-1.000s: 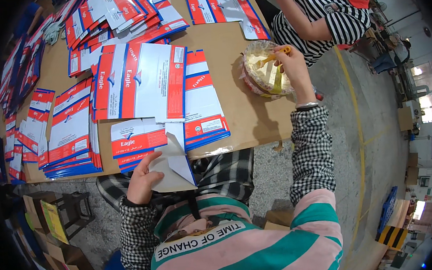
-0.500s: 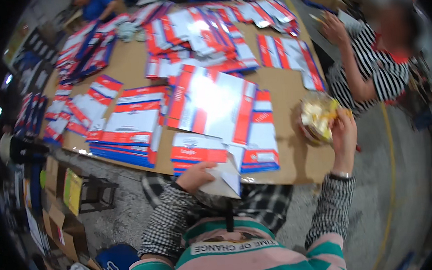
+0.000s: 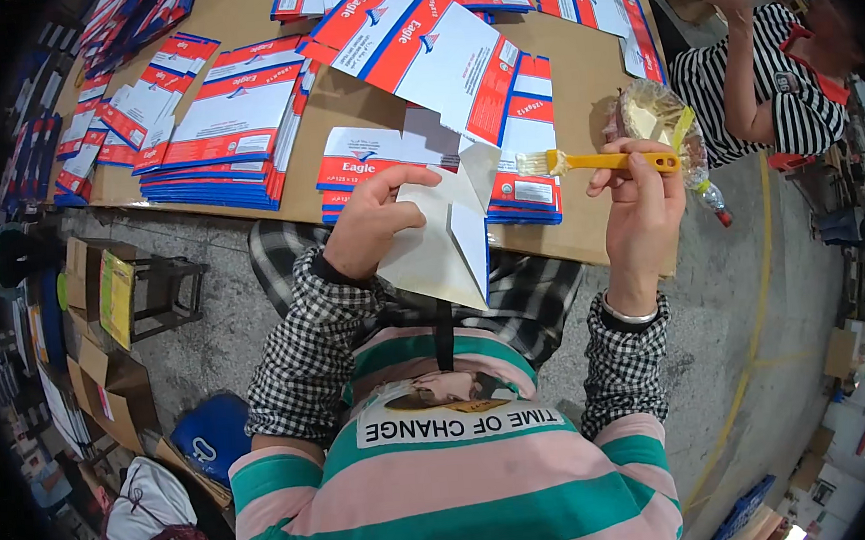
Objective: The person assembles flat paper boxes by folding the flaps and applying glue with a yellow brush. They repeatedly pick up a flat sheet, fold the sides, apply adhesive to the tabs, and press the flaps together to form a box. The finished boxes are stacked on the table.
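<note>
Brush with yellow handle [image 3: 575, 162] lies almost level, right of the frame's centre, gripped between the thumb and fingers of the right hand [image 3: 640, 200]. Its pale bristles carry some creamy paste and point to the left, just beside a raised flap of the folded carton [image 3: 428, 238]. Whether they touch it, I cannot tell. The left hand [image 3: 377, 222] is closed on the left edge of this carton, at the middle of the frame; some of its fingers are hidden. The carton's lower part extends past the edge of the table [image 3: 585, 89].

Under the bristles lies a printed stack [image 3: 533, 122], so a drop of paste could stain it, if the brush is loaded too much or tilts. The carton could twist or slip down, because only the left hand seems to hold it, from one side. In the upper right, the tub of paste [image 3: 644, 115] stands near the table edge, close to the right hand; a careless swing of the wrist could push it over.
</note>
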### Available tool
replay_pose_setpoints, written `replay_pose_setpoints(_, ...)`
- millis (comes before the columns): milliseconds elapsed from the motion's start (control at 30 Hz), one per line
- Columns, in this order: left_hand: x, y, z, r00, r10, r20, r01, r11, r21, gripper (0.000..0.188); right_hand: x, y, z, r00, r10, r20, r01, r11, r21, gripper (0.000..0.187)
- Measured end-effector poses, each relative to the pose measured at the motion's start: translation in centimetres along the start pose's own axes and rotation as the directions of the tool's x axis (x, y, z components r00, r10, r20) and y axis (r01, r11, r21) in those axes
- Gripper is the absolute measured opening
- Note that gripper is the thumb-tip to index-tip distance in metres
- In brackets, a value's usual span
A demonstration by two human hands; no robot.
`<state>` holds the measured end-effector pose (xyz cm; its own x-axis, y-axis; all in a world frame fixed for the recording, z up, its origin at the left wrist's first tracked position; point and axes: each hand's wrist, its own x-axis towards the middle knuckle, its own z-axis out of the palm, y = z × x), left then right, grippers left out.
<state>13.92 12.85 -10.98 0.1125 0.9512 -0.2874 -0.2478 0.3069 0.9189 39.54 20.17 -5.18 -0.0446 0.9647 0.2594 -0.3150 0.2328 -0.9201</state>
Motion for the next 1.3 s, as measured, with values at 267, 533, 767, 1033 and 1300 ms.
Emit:
replay_pose_setpoints(267,-0.3,0.6,0.7,0.996,0.088,0.014,-0.089,0.995,0.044,0.043,-0.8,0.7,2.3,0.990,0.010,0.139,0.020,0.976,-0.216,0.011)
replay_pose_setpoints(533,-0.7,0.4,1.2,0.996,0.093,-0.012,-0.092,0.994,0.058,0.037,-0.9,0.4,2.4,0.988,-0.020,0.150,0.058,0.965,-0.255,0.010)
replay_pose_setpoints(767,-0.1,-1.0,2.1,0.981,0.178,-0.074,-0.162,0.969,0.185,0.029,-5.0,-4.3,1.4,0.943,-0.002,0.333,0.020,0.998,-0.051,0.017)
replay_pose_setpoints(1033,0.6,-1.9,5.7,0.976,0.186,-0.113,-0.152,0.954,0.258,0.020,-10.2,-5.0,-0.6,0.984,-0.084,0.158,0.111,0.980,-0.166,0.014)
replay_pose_setpoints(1300,1.5,-2.5,8.8,0.924,0.315,-0.215,-0.230,0.910,0.346,0.017,-11.4,-6.1,-1.5,0.985,-0.129,0.116,0.157,0.946,-0.283,0.015)
